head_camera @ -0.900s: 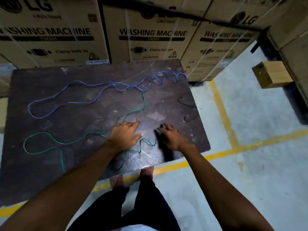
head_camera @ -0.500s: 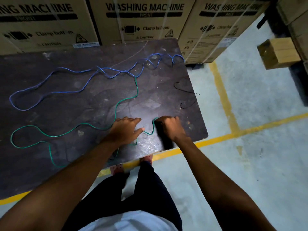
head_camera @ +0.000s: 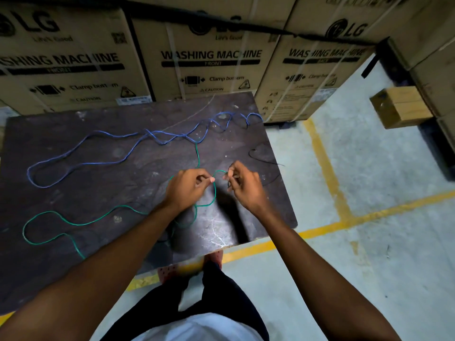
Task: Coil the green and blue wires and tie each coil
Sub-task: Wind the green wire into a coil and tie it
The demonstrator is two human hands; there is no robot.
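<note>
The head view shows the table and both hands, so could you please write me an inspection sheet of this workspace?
Surface: dark, scuffed table, lit patch near its front edge.
Job's things: green wire uncoiled, looping from front left up to the hands; blue wire uncoiled across the back; they cross at mid-back.
Clutter: thin black wire near the right edge.
Hands: left hand and right hand raised over the table, each pinching the green wire; a short arc spans between them.
Cables: black cable strung across the boxes.
Surroundings: washing machine boxes behind, small box to the right, yellow floor lines.
</note>
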